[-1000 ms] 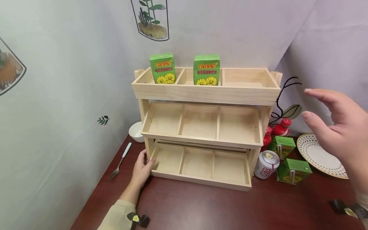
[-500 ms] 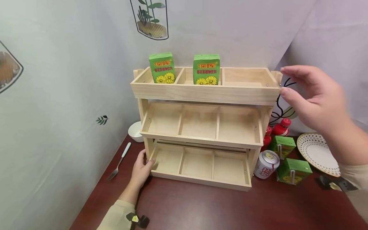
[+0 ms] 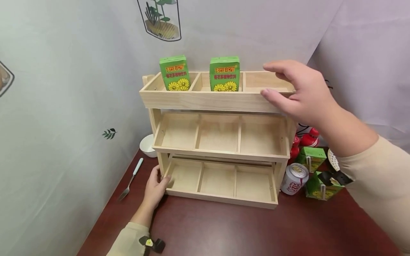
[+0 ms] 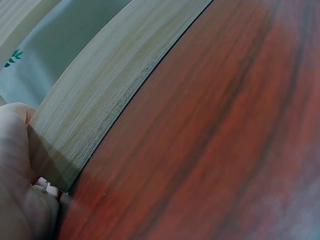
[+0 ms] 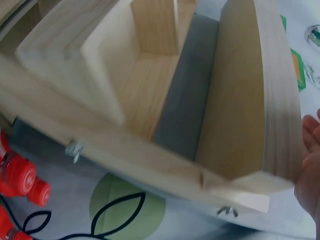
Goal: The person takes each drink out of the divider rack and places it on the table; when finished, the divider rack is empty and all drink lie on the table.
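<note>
A three-tier wooden shelf rack (image 3: 205, 101) with divided compartments stands on the dark red table. My left hand (image 3: 154, 186) grips the left end of its bottom tier, thumb over the side; in the left wrist view, the hand (image 4: 17, 165) is at the corner of the pale board (image 4: 110, 80). One green drink carton (image 3: 175, 73) stands in the top tier's left compartment, and another green carton (image 3: 225, 74) in its middle one. My right hand (image 3: 302, 90) hovers at the top right compartment, thumb and fingers apart, holding nothing. In the right wrist view, only part of this hand (image 5: 311, 165) shows beside the rack's top tier (image 5: 282, 95).
Right of the rack stand a silver-white can (image 3: 294, 179), two green cartons (image 3: 312, 158), red bottles (image 3: 310, 138) and a partly hidden patterned plate (image 3: 334, 160). At left are a white bowl (image 3: 148, 145) and a fork (image 3: 131, 181). Patterned cloth hangs behind.
My right hand has moved left from beyond the rack's right side to the top right compartment. My left hand stays on the bottom tier. The head view has shifted slightly.
</note>
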The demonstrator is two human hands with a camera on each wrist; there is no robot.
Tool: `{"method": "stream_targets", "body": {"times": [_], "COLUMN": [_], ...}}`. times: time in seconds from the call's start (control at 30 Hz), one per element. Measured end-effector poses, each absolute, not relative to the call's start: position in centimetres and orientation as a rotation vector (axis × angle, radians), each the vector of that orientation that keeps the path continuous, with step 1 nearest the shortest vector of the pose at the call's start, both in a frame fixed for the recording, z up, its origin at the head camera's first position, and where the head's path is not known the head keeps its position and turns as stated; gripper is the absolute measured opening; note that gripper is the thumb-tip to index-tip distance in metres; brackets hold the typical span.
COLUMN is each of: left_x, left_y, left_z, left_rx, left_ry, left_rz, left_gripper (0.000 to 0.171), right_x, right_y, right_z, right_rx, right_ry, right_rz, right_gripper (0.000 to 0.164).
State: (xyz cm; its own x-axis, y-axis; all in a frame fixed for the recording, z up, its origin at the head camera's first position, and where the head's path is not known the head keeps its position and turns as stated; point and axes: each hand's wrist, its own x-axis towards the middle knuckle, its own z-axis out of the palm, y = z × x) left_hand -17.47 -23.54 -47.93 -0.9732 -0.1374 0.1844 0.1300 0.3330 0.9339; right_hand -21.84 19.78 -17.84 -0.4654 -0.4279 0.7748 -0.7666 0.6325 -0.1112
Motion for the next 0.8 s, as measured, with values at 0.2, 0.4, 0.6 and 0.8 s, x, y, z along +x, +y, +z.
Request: {"method": "stream_targets", "body": {"times": [0.2,0.4,0.6,0.8], "left_x": [-18.6,-17.3,-17.3,-18.4], "left_y": [-24.0,-23.4,-23.5,-24.2], "left_z": [-50.1,-46.9,-46.9,-49.5], "left_rx": [0.02,0.029,0.042,0.059], "left_ry": [-2.335,-2.376,-2.389,-2.38], "left_rz": [-1.713,-1.696,-1.678,-1.686], "left_gripper": [0.049,0.05,0.051,0.051], "right_x": [-22.0,-22.6,-23.1,-23.7], "right_y": [18.5,16.0,13.7,12.6], "right_z": [-17.3,-16.5,-15.6,-15.2], "right_rx": [0.928,1.019,0.803,0.467], "right_ry": [-2.254,-2.373,-2.492,-2.558], "right_rz": [0.482,0.46,0.577,0.865], "right_gripper": [0.054,0.059,0.058,0.061]}}
